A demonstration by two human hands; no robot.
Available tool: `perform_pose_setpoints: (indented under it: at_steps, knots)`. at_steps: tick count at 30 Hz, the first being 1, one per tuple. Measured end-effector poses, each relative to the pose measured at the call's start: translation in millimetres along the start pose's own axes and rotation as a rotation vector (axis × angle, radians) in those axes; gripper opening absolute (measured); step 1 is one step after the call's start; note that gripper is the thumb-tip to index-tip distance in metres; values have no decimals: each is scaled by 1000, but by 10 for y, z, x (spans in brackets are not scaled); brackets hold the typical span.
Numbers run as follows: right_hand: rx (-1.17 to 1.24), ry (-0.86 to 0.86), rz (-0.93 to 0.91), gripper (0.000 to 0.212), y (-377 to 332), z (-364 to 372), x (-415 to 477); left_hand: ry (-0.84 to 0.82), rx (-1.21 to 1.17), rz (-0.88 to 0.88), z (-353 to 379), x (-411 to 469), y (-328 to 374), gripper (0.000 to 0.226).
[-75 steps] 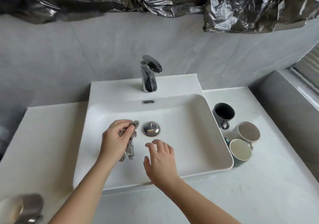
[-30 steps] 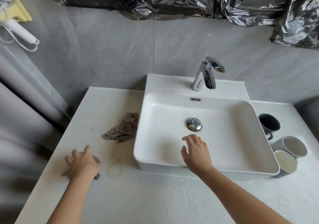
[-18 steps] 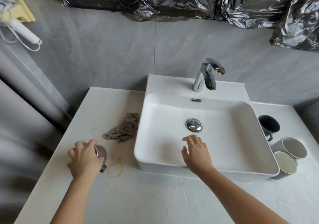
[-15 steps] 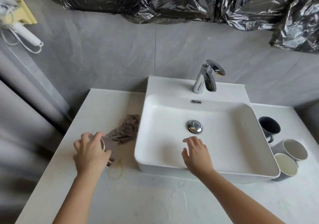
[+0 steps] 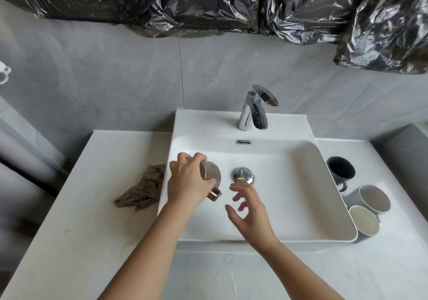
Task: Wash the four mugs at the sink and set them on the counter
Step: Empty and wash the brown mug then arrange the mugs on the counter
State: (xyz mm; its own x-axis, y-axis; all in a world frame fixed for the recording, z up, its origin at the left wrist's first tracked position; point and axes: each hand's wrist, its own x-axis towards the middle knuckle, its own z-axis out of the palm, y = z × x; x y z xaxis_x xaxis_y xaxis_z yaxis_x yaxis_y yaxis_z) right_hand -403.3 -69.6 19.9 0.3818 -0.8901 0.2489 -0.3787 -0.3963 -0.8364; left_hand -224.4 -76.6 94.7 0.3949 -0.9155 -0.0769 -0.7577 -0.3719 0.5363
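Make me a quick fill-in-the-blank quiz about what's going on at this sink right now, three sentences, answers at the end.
1. The left hand holds the brown mug tilted over the ____.
2. The right hand, fingers spread, holds ____.
3. The dark mug stands on the counter, to the ____ of the faucet.
Answers: sink; nothing; right.

1. The left grip (image 5: 187, 184) is curled round a mug (image 5: 212, 172), the back of it facing up and the knuckles bent.
2. Its bare forearm reaches forward, angled inward.
3. The right grip (image 5: 249, 209) holds nothing: fingers spread, loosely bent, thumb apart.
4. Its bare forearm also angles inward; the two grips are near each other, not touching.
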Motion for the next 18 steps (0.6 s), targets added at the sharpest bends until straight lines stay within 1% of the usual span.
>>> perform_pose_setpoints:
  at_steps: [2, 6, 10, 12, 15, 17, 18]
  knots:
    - [38, -12, -3, 36, -41, -11, 43, -40, -8, -10, 107, 69, 95, 47]
    - [75, -45, 85, 26, 42, -55, 153, -101, -34, -36, 273, 168, 225, 47]
    - [89, -197, 162, 16, 161, -121, 216, -134, -24, -36, 391, 239, 279, 46]
    - [67, -234, 141, 23, 182, -130, 242, -141, -28, -38, 442, 253, 291, 43]
    - [60, -228, 122, 35, 201, -158, 271, -153, -48, -8, 490, 244, 302, 41]
    - [62, -206, 117, 32, 229, -213, 280, -191, -96, 7, 476, 280, 307, 41]
    - [57, -196, 112, 27, 248, -251, 285, -227, -151, -25, 451, 316, 309, 42]
